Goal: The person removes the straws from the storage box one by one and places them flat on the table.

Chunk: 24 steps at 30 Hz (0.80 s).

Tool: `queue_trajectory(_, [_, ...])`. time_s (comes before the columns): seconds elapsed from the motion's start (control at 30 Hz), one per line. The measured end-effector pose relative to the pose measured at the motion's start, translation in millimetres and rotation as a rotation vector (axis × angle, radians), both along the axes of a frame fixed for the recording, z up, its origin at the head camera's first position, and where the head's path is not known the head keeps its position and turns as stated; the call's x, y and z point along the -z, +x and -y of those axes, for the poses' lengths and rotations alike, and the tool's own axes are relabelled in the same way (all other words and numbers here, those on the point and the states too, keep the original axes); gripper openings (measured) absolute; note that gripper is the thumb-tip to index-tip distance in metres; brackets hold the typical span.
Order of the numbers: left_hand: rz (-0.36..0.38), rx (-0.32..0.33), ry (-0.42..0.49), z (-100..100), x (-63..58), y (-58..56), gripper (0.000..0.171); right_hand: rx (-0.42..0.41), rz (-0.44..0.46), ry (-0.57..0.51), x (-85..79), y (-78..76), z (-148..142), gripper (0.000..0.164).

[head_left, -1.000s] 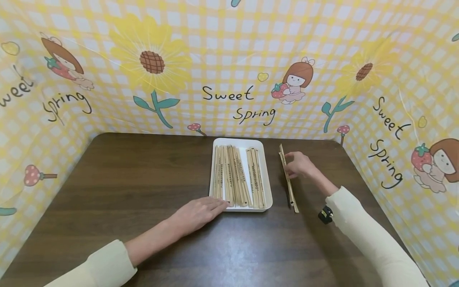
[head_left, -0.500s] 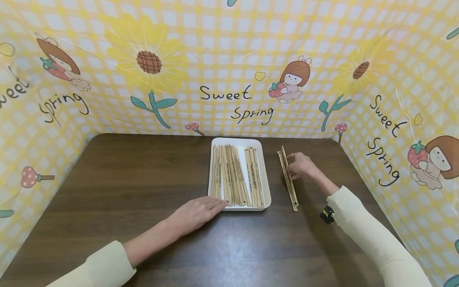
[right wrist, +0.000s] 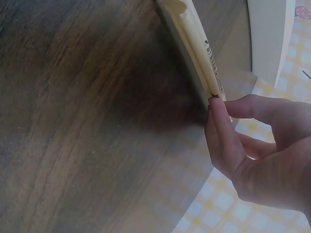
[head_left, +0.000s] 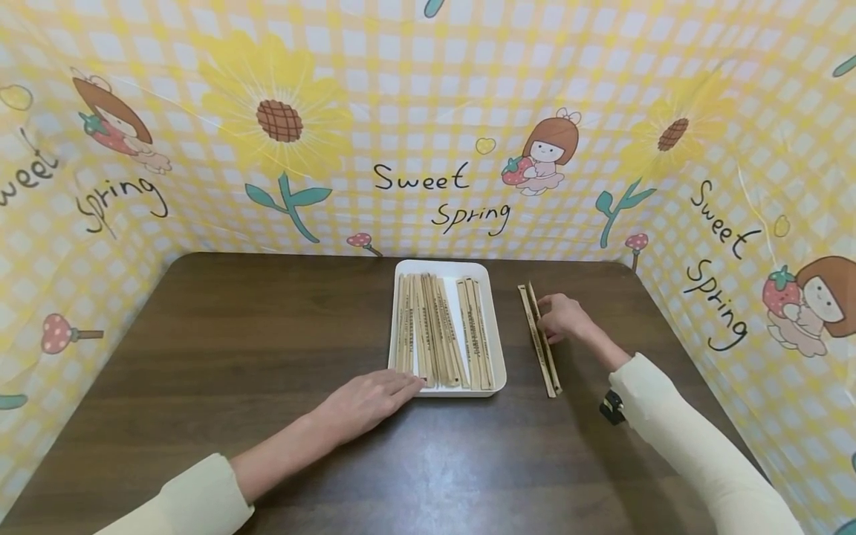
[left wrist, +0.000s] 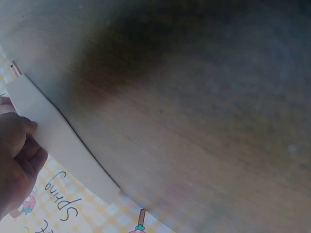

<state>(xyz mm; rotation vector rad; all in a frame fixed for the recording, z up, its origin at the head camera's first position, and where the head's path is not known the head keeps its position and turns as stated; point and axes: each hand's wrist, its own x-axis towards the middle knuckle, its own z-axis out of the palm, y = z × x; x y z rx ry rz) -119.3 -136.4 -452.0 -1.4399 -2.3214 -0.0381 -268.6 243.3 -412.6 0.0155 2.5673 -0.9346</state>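
In the head view a white tray (head_left: 496, 327) holds several thin brown paper-wrapped sticks (head_left: 431, 331) with printed lettering, in a wide left group and a narrower right one. My left hand (head_left: 368, 401) grips the tray's near-left corner; the left wrist view has digits on both sides of its wall (left wrist: 65, 138). Right of the tray, my right hand (head_left: 565, 316) pinches a similar wrapped stick (right wrist: 206, 51) between thumb and fingers. It is tilted on edge. Close along its left side is another wrapped stick (head_left: 537, 345).
Everything is on a dark brown wooden table (head_left: 267, 319). A yellow-and-white checked cloth (head_left: 428, 111) with flower and cartoon prints hangs round the back and both sides. A small black camera (head_left: 611, 407) sits at the right wrist.
The two sticks beside the tray, crossed or overlapping before, now lie nearly parallel; the pinched one has shifted slightly right and nearer. The left hand keeps its place on the tray.
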Motion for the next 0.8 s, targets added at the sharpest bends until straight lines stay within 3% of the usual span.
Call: queue_trajectory(0.8, [0.011, 0.003, 0.021, -0.6, -0.5, 0.6, 0.043, -0.030, -0.035, 0.022, 6.3, -0.7, 0.8, 0.059])
